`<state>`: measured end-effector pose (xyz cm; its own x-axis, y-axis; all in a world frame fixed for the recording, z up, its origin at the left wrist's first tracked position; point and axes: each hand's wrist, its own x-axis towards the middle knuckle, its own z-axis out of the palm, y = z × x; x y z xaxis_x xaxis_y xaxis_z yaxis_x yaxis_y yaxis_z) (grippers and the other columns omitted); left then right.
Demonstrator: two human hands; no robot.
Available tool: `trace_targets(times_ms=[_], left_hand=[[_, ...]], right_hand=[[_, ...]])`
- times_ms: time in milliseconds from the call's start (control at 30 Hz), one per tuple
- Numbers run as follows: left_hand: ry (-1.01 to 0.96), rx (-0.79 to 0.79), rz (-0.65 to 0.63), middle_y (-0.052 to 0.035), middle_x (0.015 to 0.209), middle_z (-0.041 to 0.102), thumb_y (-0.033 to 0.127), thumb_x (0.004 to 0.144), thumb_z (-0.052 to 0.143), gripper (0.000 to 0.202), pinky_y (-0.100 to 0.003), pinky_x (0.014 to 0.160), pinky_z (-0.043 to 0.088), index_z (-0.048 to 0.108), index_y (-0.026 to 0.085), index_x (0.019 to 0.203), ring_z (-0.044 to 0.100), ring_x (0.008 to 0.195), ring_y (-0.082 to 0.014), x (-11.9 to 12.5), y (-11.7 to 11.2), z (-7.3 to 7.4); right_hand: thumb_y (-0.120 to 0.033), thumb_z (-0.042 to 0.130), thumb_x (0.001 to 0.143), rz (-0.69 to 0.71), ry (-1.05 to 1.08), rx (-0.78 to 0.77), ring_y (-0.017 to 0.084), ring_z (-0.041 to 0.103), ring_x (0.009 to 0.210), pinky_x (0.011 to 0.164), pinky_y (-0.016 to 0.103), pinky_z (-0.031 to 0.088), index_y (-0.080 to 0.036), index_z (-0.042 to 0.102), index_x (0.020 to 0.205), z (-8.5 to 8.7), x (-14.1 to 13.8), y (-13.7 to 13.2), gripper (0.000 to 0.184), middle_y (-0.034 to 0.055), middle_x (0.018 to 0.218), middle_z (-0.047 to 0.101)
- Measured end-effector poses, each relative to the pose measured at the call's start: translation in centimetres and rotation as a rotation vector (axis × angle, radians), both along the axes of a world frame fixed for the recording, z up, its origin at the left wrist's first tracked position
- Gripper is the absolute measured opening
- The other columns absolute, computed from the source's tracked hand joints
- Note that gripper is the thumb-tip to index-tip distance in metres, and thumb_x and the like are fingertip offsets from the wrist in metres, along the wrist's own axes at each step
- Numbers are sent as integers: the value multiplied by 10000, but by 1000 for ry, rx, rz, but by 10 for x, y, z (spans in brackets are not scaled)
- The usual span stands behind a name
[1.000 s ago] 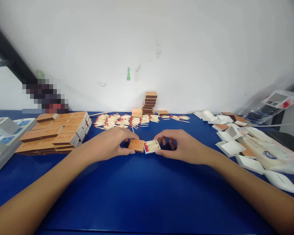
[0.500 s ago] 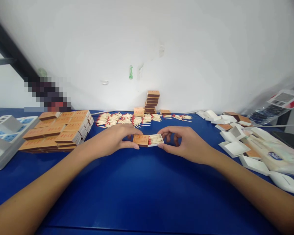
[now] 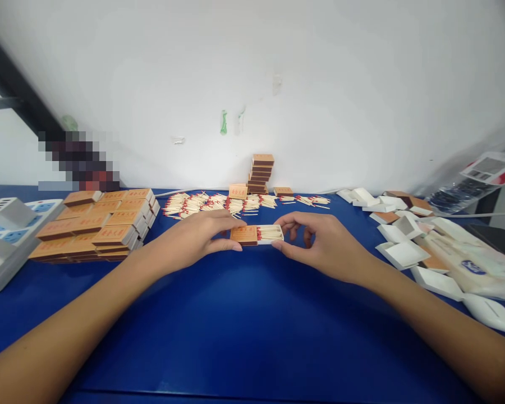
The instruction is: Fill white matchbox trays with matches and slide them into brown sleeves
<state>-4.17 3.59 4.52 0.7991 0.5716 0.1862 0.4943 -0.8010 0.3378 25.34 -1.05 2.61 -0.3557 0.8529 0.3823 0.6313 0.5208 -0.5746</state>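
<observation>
In the middle of the view is a matchbox (image 3: 244, 235), its orange-brown sleeve partly over a white tray (image 3: 280, 232) of red-headed matches. My left hand (image 3: 197, 235) pinches the sleeve at its left end between thumb and fingers. At the other end, my right hand (image 3: 315, 238) grips the tray's right end, thumb at the near side and index finger at the far side. About half of the tray shows outside the sleeve. Beyond my hands lies a long spread of loose matches (image 3: 180, 205).
At the left are stacked matchboxes (image 3: 113, 219) beside a white power strip (image 3: 33, 224). A leaning matchbox stack (image 3: 262, 168) stands by the wall. To the right lie white trays (image 3: 404, 255), loose sleeves, a tissue pack (image 3: 473, 266) and a clear plastic bottle (image 3: 450, 196).
The matchbox has shifted slightly away from me and sits straighter, with both hands keeping hold of it. The tray stays about half out of the sleeve.
</observation>
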Motion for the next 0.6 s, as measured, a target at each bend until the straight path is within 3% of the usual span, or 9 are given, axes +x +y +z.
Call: trace_targets(times_ms=[200,400,600], left_hand=[[7,30,12,-119,1271,740,485,1063,645,399,-388,969,521,696,188,1324,711,1143,-293,0,1,-5],[22,-10,14,-102,1241,737,433,1081,633,347,-372,941,513,686,188,1321,708,1111,-274,2,-3,-3],[21,-26,15,-107,1228,729,416,1084,630,328,-373,938,509,682,180,1306,703,1105,-276,4,-3,-4]], right_hand=[[-335,782,914,32,-16,14,133,644,678,587,262,509,-218,745,1058,-2,0,0,189,-7,827,727],[-357,718,982,109,46,-29,141,674,762,612,261,564,-227,698,1190,-5,-4,-2,246,29,1005,751],[-384,726,994,75,3,-16,156,681,742,609,279,576,-244,698,1224,-10,-5,-2,271,30,977,746]])
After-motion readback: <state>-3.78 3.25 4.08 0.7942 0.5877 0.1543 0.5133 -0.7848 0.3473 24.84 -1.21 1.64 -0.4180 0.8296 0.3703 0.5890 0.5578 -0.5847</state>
